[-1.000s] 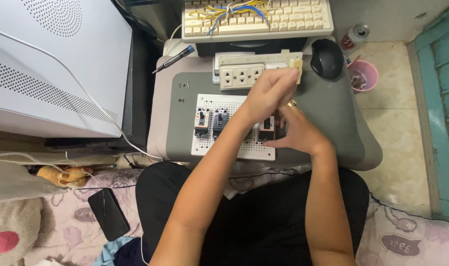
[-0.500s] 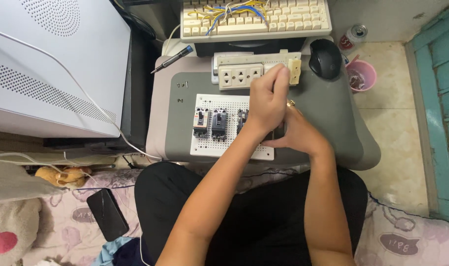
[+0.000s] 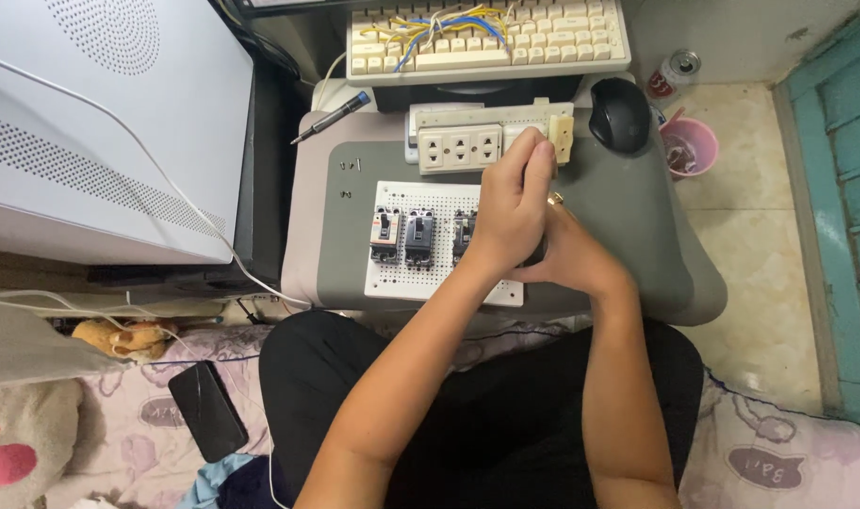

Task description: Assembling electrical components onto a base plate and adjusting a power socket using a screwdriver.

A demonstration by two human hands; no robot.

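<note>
Seen from above, the left hand (image 3: 516,212) has been slid up the white perforated board (image 3: 400,283) – now covering its right side, with two black breakers (image 3: 403,237) exposed. The right hand (image 3: 571,259) is pressed beside it; neither grip can be told.

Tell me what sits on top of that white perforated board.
On the white perforated board stand two black circuit breakers; a third is partly visible. The left hand and right hand cover the rest.
</note>
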